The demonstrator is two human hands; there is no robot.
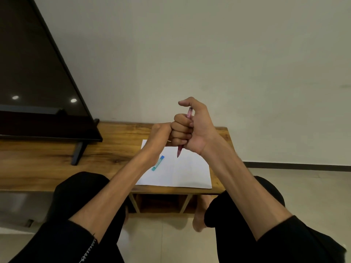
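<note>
My right hand (196,130) grips a pink translucent pen (179,151) in a fist, held upright above the table. Its tip points down over a white sheet of paper (190,171), and my thumb arches over the pen's top end. My left hand (158,134) is raised beside it, touching the right fist's knuckles. The left hand's fingers are turned away from me and hidden. A small teal and blue tube (158,163) lies on the paper's left part, below my left wrist.
The paper lies on a low wooden table (114,149) with an open shelf underneath. A large dark TV (34,82) stands on the table's left half on a black foot (77,152). My knees in black trousers are at the table's near edge; a pale wall stands behind.
</note>
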